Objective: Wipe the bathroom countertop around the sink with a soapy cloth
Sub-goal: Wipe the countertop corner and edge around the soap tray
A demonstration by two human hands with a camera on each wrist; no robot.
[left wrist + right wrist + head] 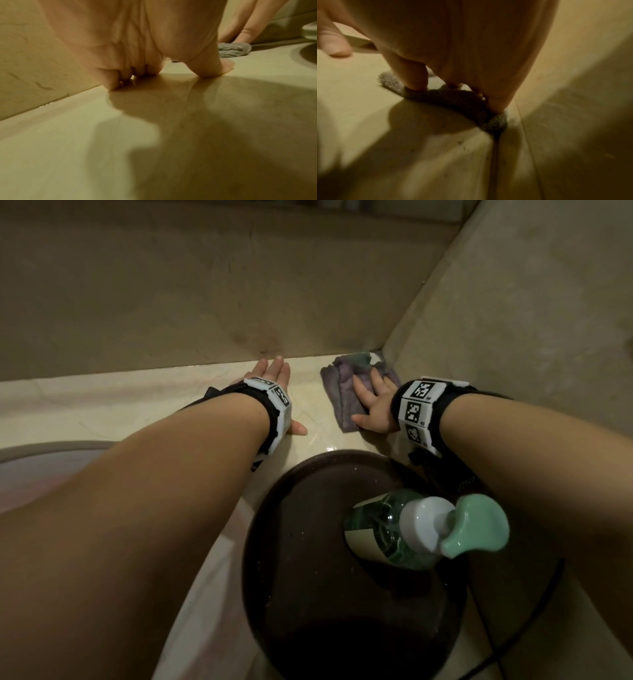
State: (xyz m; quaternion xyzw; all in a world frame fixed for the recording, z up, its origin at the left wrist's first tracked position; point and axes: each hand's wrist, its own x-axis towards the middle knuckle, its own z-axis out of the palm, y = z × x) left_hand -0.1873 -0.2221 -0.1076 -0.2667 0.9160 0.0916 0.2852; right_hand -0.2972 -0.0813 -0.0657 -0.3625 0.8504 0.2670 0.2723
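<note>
A purple-grey cloth [339, 395] lies flat on the beige countertop [137, 405], tucked into the back right corner where the walls meet. My right hand [371, 397] presses down on it with straight, spread fingers. In the right wrist view those fingertips [418, 81] push into the cloth [453, 98], which touches the side wall. My left hand [274, 380] rests on bare countertop just left of the cloth, fingers pointing at the back wall. The left wrist view shows its fingertips [113, 83] and thumb on the stone, with the cloth [235, 52] beyond. The sink rim [51, 448] curves at the far left.
A dark round tray [301, 559] sits on the counter under my forearms and carries a green soap bottle [383, 529] with a mint pump head [479, 525]. A black cable [534, 628] runs past its right side. The back wall [239, 285] and right wall [513, 320] close in the corner.
</note>
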